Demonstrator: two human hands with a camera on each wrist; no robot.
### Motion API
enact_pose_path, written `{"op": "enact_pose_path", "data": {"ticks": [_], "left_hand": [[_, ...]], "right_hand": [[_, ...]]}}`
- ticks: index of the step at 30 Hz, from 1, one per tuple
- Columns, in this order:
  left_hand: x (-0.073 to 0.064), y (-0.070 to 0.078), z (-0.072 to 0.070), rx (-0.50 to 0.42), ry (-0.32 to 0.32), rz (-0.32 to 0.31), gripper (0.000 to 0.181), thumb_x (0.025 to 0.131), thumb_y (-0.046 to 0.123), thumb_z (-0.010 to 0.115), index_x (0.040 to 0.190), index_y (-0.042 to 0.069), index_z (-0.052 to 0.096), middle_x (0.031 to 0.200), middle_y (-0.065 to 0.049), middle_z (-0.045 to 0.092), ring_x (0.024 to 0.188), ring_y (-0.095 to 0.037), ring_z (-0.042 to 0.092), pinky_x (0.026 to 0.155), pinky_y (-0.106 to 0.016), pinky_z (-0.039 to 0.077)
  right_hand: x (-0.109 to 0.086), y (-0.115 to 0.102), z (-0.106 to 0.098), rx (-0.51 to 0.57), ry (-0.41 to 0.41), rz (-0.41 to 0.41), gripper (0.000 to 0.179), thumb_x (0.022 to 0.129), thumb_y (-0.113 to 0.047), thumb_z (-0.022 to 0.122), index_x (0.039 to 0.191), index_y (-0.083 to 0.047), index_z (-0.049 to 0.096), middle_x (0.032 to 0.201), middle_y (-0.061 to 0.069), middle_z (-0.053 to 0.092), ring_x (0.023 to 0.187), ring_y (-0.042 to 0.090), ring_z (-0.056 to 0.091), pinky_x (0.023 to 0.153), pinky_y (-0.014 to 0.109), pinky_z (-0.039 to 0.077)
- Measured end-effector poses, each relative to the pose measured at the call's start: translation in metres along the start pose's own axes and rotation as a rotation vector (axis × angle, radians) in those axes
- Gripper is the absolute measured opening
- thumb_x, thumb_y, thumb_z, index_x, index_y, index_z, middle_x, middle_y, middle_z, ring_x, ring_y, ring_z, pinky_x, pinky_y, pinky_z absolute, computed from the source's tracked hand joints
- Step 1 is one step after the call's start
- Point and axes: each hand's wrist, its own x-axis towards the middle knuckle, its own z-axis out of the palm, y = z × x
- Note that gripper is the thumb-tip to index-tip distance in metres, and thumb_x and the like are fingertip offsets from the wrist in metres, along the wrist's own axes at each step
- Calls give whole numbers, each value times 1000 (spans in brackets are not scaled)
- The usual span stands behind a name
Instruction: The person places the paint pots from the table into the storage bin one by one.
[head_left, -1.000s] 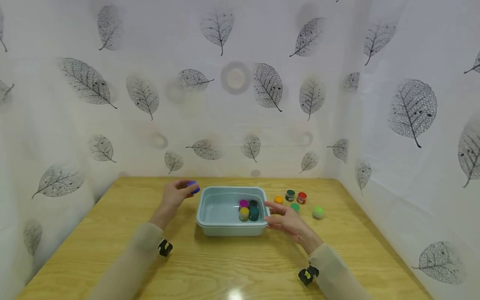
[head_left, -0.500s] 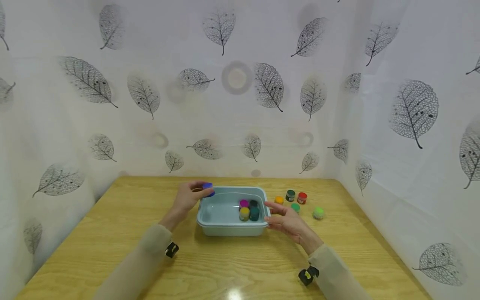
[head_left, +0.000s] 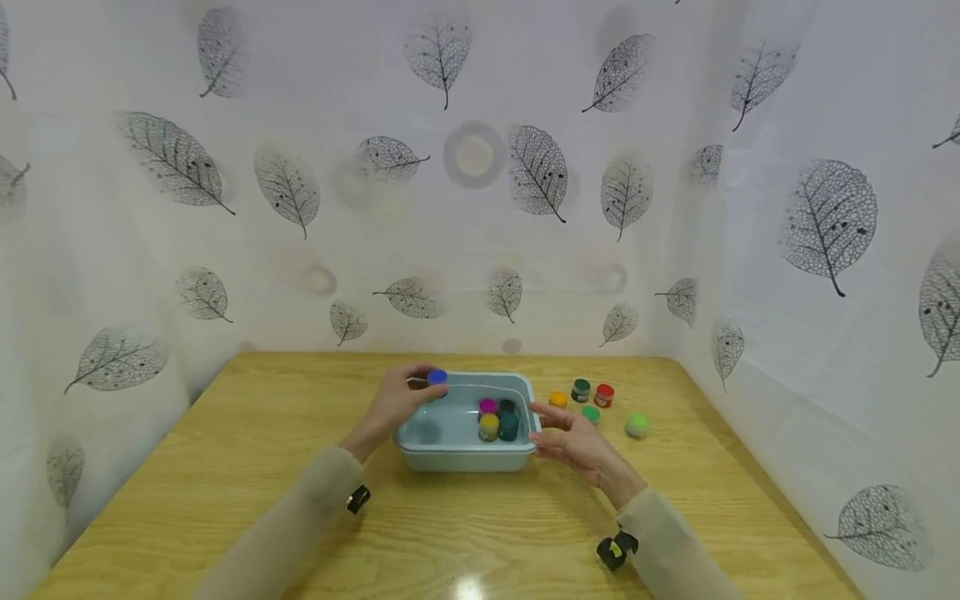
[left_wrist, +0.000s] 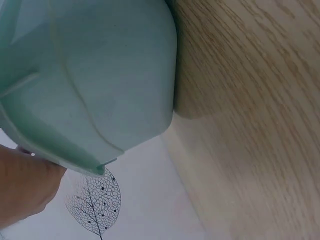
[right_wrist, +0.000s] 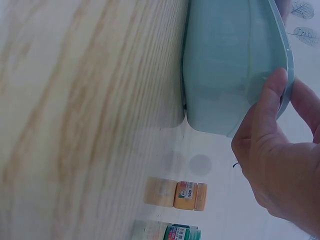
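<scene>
A small paint jar with a blue-violet lid is pinched between the thumb and fingers of my left hand. That hand is over the left back part of a light blue plastic basin; in the left wrist view, the basin wall hides the jar. On the basin's right side, my right hand grips the rim, with fingers on both sides of it in the right wrist view. Inside the basin, toward the right, stand a magenta-lidded jar, a yellow jar and two dark teal jars.
Right of the basin, several paint jars stand on the wooden table: orange, dark green, red, green and light green. A white leaf-print curtain surrounds the table's back and sides.
My left hand has carried the blue-violet-lidded jar rightward, from left of the basin to above its inside. My right hand has stayed at the right rim.
</scene>
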Motion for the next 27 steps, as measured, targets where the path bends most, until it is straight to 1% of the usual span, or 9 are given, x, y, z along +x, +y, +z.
{"op": "enact_pose_path", "data": {"ticks": [4, 6, 11, 15, 19, 22, 25, 27], "left_hand": [[0, 4, 6, 57, -2, 27, 35, 85, 20, 76, 117, 10, 67, 113, -7, 67, 106, -23, 62, 99, -43, 52], [0, 6, 9, 73, -10, 30, 35, 85, 19, 76, 118, 10, 66, 113, -7, 68, 105, -23, 62, 98, -42, 53], [0, 10, 16, 49, -46, -5, 37, 85, 19, 77, 120, 13, 65, 116, -7, 66, 104, -23, 63, 88, -38, 58], [1, 11, 21, -2, -78, -19, 36, 87, 18, 75, 121, 12, 64, 115, -9, 66, 99, -22, 64, 87, -43, 59], [3, 11, 25, -37, -98, -19, 33, 87, 16, 75, 117, 8, 65, 108, -10, 67, 91, -20, 66, 89, -48, 58], [4, 10, 29, -38, -107, -18, 31, 87, 16, 75, 114, 6, 66, 104, -10, 68, 87, -21, 67, 87, -47, 58], [6, 9, 32, -33, -135, -23, 28, 88, 16, 74, 111, 4, 66, 101, -11, 68, 87, -25, 68, 85, -46, 59], [7, 8, 34, -18, -156, -26, 26, 89, 16, 73, 110, 4, 67, 100, -11, 67, 87, -26, 68, 83, -44, 60]], "right_hand": [[-1, -1, 0, -6, 7, 2, 67, 91, -5, 67, 150, -3, 36, 128, 21, 39, 86, 13, 63, 83, 27, 60], [-1, -1, 0, -8, 8, 5, 67, 91, -5, 67, 150, -4, 36, 130, 23, 38, 87, 13, 63, 84, 28, 60], [0, 0, 0, 0, 9, 10, 66, 92, -5, 67, 151, -4, 36, 134, 25, 36, 88, 14, 63, 84, 27, 60], [0, -1, 0, -2, 9, 7, 66, 92, -5, 67, 151, -4, 36, 135, 26, 35, 88, 13, 63, 85, 28, 60], [-1, -2, -1, -8, 7, 6, 66, 92, -5, 66, 151, -4, 36, 135, 27, 36, 87, 13, 63, 86, 28, 60], [-1, -2, 0, -13, 3, 6, 66, 92, -5, 67, 151, -3, 35, 135, 27, 36, 88, 13, 63, 86, 29, 59], [-1, -1, 0, -16, 2, 6, 67, 92, -6, 67, 151, -3, 35, 134, 27, 37, 88, 14, 63, 87, 29, 59], [-1, -1, 0, -14, 1, 6, 67, 92, -5, 67, 150, -3, 36, 133, 26, 37, 88, 14, 63, 86, 29, 60]]}}
